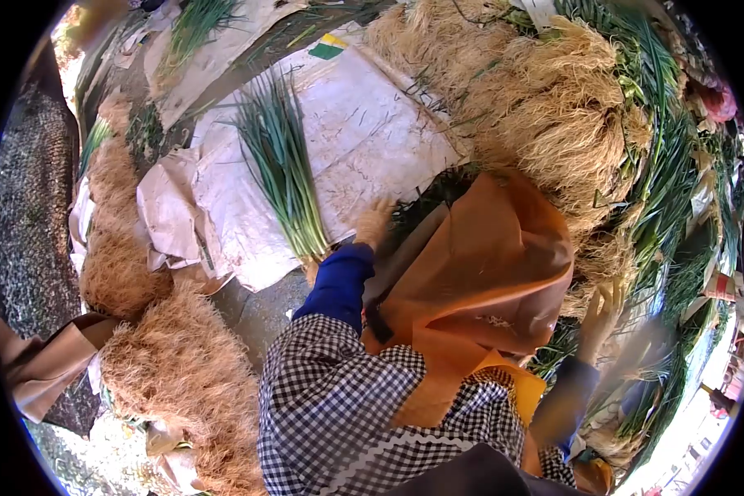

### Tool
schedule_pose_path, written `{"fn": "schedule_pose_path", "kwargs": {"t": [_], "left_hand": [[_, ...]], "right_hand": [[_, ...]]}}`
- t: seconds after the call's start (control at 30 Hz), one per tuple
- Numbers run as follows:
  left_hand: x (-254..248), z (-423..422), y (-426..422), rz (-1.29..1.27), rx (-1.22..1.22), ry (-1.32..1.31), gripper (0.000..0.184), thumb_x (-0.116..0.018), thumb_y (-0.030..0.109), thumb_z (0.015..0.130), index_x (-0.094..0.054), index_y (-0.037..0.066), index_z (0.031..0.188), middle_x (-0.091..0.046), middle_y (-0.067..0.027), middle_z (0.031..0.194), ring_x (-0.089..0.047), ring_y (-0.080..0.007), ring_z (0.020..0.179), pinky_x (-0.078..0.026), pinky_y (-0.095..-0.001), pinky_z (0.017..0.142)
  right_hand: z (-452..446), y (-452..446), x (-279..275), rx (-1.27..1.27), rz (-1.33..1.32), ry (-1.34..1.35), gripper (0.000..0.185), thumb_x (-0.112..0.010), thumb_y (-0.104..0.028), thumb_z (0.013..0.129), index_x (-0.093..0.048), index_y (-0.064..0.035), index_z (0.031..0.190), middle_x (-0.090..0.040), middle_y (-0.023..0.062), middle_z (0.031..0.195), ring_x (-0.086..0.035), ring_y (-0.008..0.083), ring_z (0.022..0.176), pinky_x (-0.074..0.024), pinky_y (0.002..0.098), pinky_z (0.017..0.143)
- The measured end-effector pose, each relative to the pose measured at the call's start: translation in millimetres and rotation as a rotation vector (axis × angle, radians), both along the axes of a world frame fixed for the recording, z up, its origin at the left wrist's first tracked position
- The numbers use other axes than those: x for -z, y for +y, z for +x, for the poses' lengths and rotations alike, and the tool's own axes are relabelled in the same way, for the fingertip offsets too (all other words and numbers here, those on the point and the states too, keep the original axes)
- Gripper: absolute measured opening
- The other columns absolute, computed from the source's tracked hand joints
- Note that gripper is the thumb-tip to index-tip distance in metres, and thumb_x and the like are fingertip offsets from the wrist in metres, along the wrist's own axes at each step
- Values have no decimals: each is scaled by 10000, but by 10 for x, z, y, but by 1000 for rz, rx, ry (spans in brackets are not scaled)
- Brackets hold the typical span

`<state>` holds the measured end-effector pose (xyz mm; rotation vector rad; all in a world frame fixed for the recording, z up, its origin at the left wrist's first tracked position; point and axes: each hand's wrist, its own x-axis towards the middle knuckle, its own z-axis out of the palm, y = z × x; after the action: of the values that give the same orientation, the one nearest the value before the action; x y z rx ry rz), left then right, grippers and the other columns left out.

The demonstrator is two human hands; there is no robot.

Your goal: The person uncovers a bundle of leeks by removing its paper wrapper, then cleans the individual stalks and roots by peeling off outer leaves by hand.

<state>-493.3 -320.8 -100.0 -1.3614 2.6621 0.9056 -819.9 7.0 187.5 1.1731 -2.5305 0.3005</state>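
One leafy bunch point(286, 165) on one white sheet point(380, 124).
Left hand point(374, 223): beside bunch, at sheet's near edge; grip indeterminable. Right hand point(602, 316): off sheet, fingers extended, hold unclear.

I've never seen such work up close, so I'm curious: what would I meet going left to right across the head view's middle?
Dark textured surface, left-side tan roots, bundle of green stalks, left hand, orange-brown cloth, right hand, far-right green leaves.
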Motion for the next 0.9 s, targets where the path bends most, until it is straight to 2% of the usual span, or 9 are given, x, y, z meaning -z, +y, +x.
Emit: {"fn": "schedule_pose_path", "kwargs": {"t": [0.13, 0.2, 0.33, 0.37, 0.53, 0.6, 0.7, 0.8, 0.9], "left_hand": [[560, -506, 139, -548, 464, -47, 641, -574, 148, 738, -336, 146, 1334, -318, -63, 1382, -522, -309, 1064, -480, -412, 794], [457, -627, 224, -27, 182, -91, 637, -531, 121, 761, -292, 74, 1350, -328, -113, 1354, -514, -312, 1073, -494, -396, 766], [622, -575, 323, 285, 154, -165, 256, -545, 115, 758, -571, 2, 986, -590, -175, 1006, -594, -312, 901, -499, -400, 730], [722, -578, 359, 108, 264, -43, 120, -561, 123, 761, -594, 27, 824, -622, -175, 870, -606, -319, 851, -492, -402, 735], [187, -1116, 196, 241, 47, 246, 164, -542, 138, 803, -597, -2, 869, -628, -200, 860, -614, -331, 814, -479, -404, 704], [-306, -1334, -66, 864, -688, 495, 163, -534, 108, 831, -585, -11, 929, -631, -153, 864, -602, -253, 787, -474, -358, 707], [-145, -1282, -278, 740, -656, 552, 194, -534, 85, 840, -572, -21, 997, -619, -116, 851, -569, -204, 773, -468, -323, 712], [756, -1210, -272, 456, -508, 714, 205, -531, 51, 828, -570, -32, 1012, -620, -112, 853, -573, -205, 777, -468, -300, 715], [465, -1248, -263, 484, -376, 604, 225, -539, 30, 804, -576, -10, 1022, -616, -101, 881, -577, -194, 795, -468, -288, 731]], "right_hand": [[41, 228, -70, 76, 218, 13, 129, -560, -90, 830, -569, -44, 950, -470, 146, 1278, -399, 341, 1204, -314, 439, 1004], [90, 321, -72, 124, 169, -41, 124, -560, -105, 837, -586, -32, 934, -472, 150, 1277, -396, 338, 1207, -307, 435, 1011], [252, 470, -116, 322, 210, -207, 174, -573, -128, 827, -606, 6, 932, -484, 162, 1261, -386, 339, 1213, -297, 419, 1024], [241, 539, -63, 330, 212, -209, 174, -573, -128, 827, -606, 6, 932, -484, 162, 1261, -386, 339, 1213, -297, 419, 1024], [364, 722, 179, 264, 89, -378, 302, -597, -163, 783, -580, -8, 1041, -481, 170, 1249, -367, 321, 1223, -287, 421, 1030], [281, 826, 235, 260, 230, -339, 333, -600, -171, 781, -561, -21, 1076, -477, 173, 1249, -366, 327, 1222, -290, 430, 1025], [297, 790, 218, 300, 42, -354, 265, -606, -144, 774, -581, -24, 1009, -477, 175, 1248, -385, 333, 1208, -305, 434, 1016], [176, 670, 316, 252, 102, -300, 213, -616, -120, 764, -585, -25, 952, -482, 179, 1242, -402, 341, 1195, -325, 433, 1001], [141, 371, 297, 208, 122, -352, 215, -627, -99, 747, -581, -15, 940, -497, 177, 1228, -414, 352, 1182, -343, 423, 984]]}}
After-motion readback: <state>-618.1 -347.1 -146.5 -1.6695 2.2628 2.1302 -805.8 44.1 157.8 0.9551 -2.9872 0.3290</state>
